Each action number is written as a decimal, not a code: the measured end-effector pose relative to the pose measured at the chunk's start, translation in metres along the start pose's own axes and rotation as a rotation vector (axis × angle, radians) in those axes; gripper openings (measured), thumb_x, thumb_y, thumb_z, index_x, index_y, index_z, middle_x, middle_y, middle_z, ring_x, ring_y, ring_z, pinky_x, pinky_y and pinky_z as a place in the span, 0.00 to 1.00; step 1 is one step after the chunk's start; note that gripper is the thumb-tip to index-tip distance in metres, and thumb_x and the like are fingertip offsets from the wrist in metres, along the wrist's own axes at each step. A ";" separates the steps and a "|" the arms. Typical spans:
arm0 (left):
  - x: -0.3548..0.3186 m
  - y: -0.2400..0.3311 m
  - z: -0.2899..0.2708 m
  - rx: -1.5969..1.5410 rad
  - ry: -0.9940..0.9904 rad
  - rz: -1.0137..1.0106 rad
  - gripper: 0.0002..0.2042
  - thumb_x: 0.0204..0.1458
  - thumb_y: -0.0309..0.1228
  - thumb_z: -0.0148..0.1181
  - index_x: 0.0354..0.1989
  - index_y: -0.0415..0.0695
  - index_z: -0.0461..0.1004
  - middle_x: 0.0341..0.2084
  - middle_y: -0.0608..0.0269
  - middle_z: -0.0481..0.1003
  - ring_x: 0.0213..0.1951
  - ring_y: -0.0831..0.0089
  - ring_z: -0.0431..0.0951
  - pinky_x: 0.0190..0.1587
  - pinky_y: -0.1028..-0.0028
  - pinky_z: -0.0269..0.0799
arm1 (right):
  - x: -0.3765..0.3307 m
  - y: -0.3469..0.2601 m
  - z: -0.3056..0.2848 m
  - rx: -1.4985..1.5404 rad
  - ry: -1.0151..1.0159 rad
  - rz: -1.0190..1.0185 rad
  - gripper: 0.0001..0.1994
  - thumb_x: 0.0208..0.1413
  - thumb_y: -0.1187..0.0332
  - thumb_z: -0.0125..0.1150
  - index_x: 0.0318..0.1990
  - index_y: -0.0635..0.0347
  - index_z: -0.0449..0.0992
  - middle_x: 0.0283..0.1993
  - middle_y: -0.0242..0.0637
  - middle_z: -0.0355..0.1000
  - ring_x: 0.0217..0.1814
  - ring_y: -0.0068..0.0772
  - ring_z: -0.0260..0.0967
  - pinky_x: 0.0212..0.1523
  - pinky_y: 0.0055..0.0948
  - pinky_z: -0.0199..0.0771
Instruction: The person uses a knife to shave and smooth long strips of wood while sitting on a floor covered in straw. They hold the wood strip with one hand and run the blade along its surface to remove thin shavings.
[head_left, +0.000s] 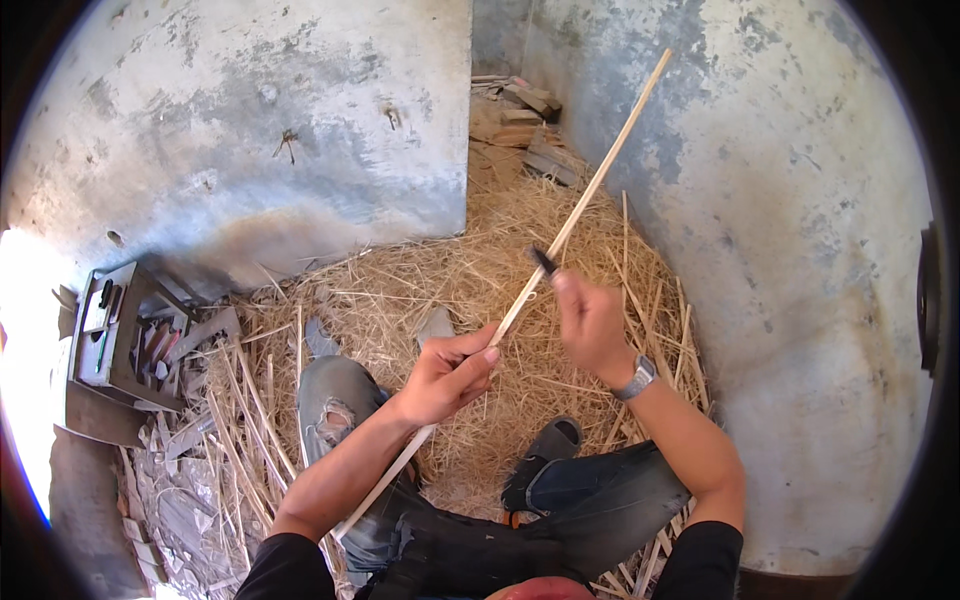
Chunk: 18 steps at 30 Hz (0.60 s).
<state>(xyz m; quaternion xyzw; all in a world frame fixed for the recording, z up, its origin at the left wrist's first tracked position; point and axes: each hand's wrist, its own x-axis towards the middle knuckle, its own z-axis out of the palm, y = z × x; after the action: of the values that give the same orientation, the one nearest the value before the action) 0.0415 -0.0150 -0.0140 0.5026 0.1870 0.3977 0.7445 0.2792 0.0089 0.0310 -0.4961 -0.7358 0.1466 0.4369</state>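
A long, pale strip of bamboo or wood (612, 155) runs slantwise from my lap up toward the far right. My left hand (447, 380) is closed round its lower part, the thumb lying along it. Farther up, my right hand (594, 325) is closed on a small knife (543, 262); only its dark blade shows, and the handle is hidden in my fist. The blade lies across the strip and seems to touch it. Just below the blade, a thin curled shaving (531, 296) hangs at the strip's side.
Straw-like shavings (390, 290) cover the floor around my legs. At left stands a small wooden cabinet (120, 335) with tools on top, beside scraps and long strips (240, 440). Worn plaster walls (780, 250) close in on the right and ahead; wood blocks (530, 110) lie in the far corner.
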 end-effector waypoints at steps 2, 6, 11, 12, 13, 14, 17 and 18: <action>0.001 -0.002 0.002 0.010 -0.013 0.006 0.22 0.71 0.26 0.48 0.72 0.39 0.63 0.14 0.77 0.57 0.15 0.87 0.52 0.18 0.78 0.49 | -0.008 -0.005 0.007 -0.014 -0.001 -0.012 0.19 0.72 0.62 0.52 0.27 0.63 0.73 0.14 0.40 0.61 0.12 0.32 0.59 0.17 0.37 0.57; -0.003 -0.001 -0.002 -0.001 0.018 0.005 0.20 0.71 0.27 0.49 0.70 0.37 0.66 0.15 0.77 0.57 0.15 0.87 0.53 0.19 0.79 0.48 | -0.025 -0.026 0.024 0.081 -0.096 0.009 0.19 0.72 0.62 0.51 0.27 0.62 0.73 0.15 0.39 0.61 0.14 0.29 0.58 0.19 0.35 0.57; -0.002 0.005 0.000 -0.086 0.007 0.018 0.19 0.71 0.27 0.50 0.68 0.37 0.68 0.15 0.77 0.58 0.16 0.87 0.53 0.19 0.79 0.49 | -0.026 -0.013 0.023 0.378 -0.256 0.153 0.20 0.73 0.60 0.51 0.27 0.61 0.72 0.16 0.32 0.61 0.17 0.23 0.58 0.21 0.32 0.56; -0.001 0.003 -0.002 -0.070 0.003 0.018 0.19 0.71 0.27 0.50 0.68 0.37 0.68 0.15 0.77 0.58 0.16 0.87 0.53 0.19 0.79 0.49 | -0.023 -0.014 0.019 0.487 -0.270 0.265 0.20 0.74 0.60 0.51 0.27 0.60 0.73 0.16 0.29 0.61 0.18 0.20 0.57 0.21 0.30 0.56; 0.000 0.002 -0.004 -0.053 -0.001 0.018 0.19 0.71 0.27 0.50 0.68 0.38 0.68 0.15 0.77 0.58 0.16 0.86 0.53 0.19 0.79 0.49 | -0.021 -0.013 0.015 0.594 -0.282 0.377 0.20 0.74 0.60 0.50 0.28 0.59 0.73 0.17 0.26 0.62 0.19 0.18 0.57 0.22 0.28 0.55; 0.000 0.000 -0.005 -0.053 -0.001 0.019 0.19 0.71 0.27 0.50 0.68 0.38 0.68 0.15 0.77 0.58 0.16 0.86 0.53 0.19 0.79 0.49 | -0.018 -0.009 0.014 0.594 -0.283 0.376 0.20 0.74 0.60 0.50 0.28 0.59 0.73 0.17 0.26 0.62 0.19 0.18 0.57 0.22 0.28 0.55; -0.002 -0.003 -0.003 -0.037 -0.014 0.043 0.19 0.70 0.26 0.52 0.69 0.38 0.68 0.18 0.77 0.61 0.19 0.87 0.56 0.21 0.80 0.53 | -0.013 -0.003 0.010 0.665 -0.139 0.371 0.20 0.74 0.58 0.51 0.28 0.58 0.75 0.17 0.23 0.62 0.19 0.16 0.55 0.22 0.26 0.54; -0.002 -0.004 0.000 0.076 0.024 0.068 0.20 0.70 0.26 0.53 0.69 0.38 0.68 0.18 0.78 0.62 0.19 0.88 0.57 0.21 0.80 0.53 | -0.012 -0.003 0.010 0.634 -0.095 0.341 0.19 0.72 0.58 0.54 0.28 0.59 0.75 0.17 0.23 0.62 0.19 0.16 0.56 0.22 0.25 0.54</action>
<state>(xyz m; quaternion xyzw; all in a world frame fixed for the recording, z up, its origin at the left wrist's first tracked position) 0.0417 -0.0171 -0.0180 0.5320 0.1935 0.4214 0.7085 0.2708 -0.0008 0.0212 -0.4442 -0.5802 0.4610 0.5036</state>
